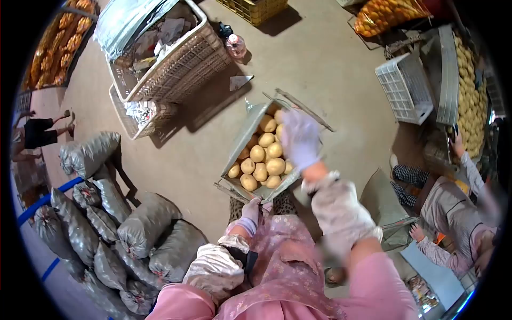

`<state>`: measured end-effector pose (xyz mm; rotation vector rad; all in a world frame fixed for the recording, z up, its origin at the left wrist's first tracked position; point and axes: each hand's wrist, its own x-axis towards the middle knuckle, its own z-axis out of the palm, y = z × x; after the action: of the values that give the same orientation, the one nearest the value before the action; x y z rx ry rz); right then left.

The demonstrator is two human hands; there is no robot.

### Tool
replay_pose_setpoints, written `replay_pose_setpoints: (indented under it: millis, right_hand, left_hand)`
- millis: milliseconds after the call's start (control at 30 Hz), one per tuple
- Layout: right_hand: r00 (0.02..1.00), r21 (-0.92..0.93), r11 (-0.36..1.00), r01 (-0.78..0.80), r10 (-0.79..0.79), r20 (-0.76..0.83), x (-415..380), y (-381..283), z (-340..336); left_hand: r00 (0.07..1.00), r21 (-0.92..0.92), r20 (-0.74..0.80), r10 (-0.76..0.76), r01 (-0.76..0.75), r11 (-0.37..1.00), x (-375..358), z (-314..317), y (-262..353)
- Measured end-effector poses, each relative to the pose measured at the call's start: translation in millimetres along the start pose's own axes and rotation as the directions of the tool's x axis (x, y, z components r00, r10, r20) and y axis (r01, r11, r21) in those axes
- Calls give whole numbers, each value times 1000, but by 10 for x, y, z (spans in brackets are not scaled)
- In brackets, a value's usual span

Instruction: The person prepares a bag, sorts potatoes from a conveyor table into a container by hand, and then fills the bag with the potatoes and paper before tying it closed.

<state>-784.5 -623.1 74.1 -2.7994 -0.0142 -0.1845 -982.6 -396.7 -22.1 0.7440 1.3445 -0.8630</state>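
In front of me a grey bag (247,140) hangs open on a frame with thin bars, filled with round yellow-brown potatoes (257,154). My left hand (252,211), in a pale glove, is closed on the gathered near edge of the bag, right by the frame's front bar. Over the bag's right side is my right hand (300,137), also gloved and smeared by motion. It covers some of the potatoes, and its fingers are not distinct.
Full grey sacks (146,224) are piled at the left. Stacked plastic baskets (176,66) stand beyond, beside a bottle (236,47). At right, a co-worker (453,205) reaches toward a bin of potatoes (469,96), near a white crate (404,88). Another person (40,133) is at far left.
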Motion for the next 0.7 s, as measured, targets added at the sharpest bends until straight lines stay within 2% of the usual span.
replay_pose_setpoints:
  millis: [33, 67, 133, 167, 200, 267, 333, 367, 433, 467, 500, 533, 567, 600, 667, 700]
  right_hand:
    - [976, -28, 996, 87, -80, 203, -159, -187, 267]
    - [884, 33, 993, 118, -120, 451, -296, -523, 209]
    - [821, 228, 968, -102, -47, 569, -726, -867, 709]
    - [799, 123, 985, -121, 23, 601, -775, -973, 889]
    - [782, 19, 990, -138, 97, 616, -783, -1032, 1106]
    - [720, -49, 986, -158, 149, 678, -691, -1037, 1231]
    - [663, -67, 988, -140, 144, 735, -602, -1042, 1223]
    - [648, -53, 992, -116, 116, 752, -531, -1014, 1169]
    - [678, 156, 938, -310, 103, 728, -600, -847, 1009]
    - [684, 260, 880, -398, 96, 724, -723, -727, 886]
    - [652, 333, 740, -584, 183, 736, -794, -560, 678]
    - [614, 411, 540, -734, 270, 742, -863, -393, 469]
    - [571, 477, 321, -818, 354, 741, -931, -225, 261]
    - [522, 520, 145, -842, 466, 714, -1000, -85, 125]
    - [719, 649, 328, -687, 441, 538, -1272, 82, 237]
    - [700, 593, 373, -714, 423, 576, -1365, 85, 383]
  left_hand:
    - [996, -34, 84, -12, 15, 999, 22, -30, 10]
    - [990, 26, 142, -2, -2, 1000, 56, -67, 34]
    - [968, 144, 250, 13, -51, 988, 63, -177, 52]
    - [951, 372, 272, 145, -243, 896, 64, -208, 76]
    - [905, 567, 328, 270, -418, 710, 80, -242, 118]
    - [772, 682, 523, 360, -633, 367, 28, -285, 264]
    - [920, 653, 391, 13, -287, 701, -301, -246, 536]
    - [912, 735, 389, -130, -221, 641, -183, -374, 694]
    - [845, 746, 535, 23, -485, 457, -118, -714, 890]
    - [872, 676, 486, 60, -418, 606, -354, -670, 1097]
    - [868, 704, 471, 155, -476, 527, -308, -867, 1231]
    - [887, 686, 455, 83, -409, 602, -466, -845, 1517]
    - [930, 642, 316, 190, -356, 679, -284, -1045, 1556]
    - [918, 522, 311, 247, -382, 763, -546, -840, 1726]
    - [876, 509, 291, 384, -482, 713, -700, -582, 1849]
    - [848, 504, 277, 451, -528, 684, -698, -476, 1869]
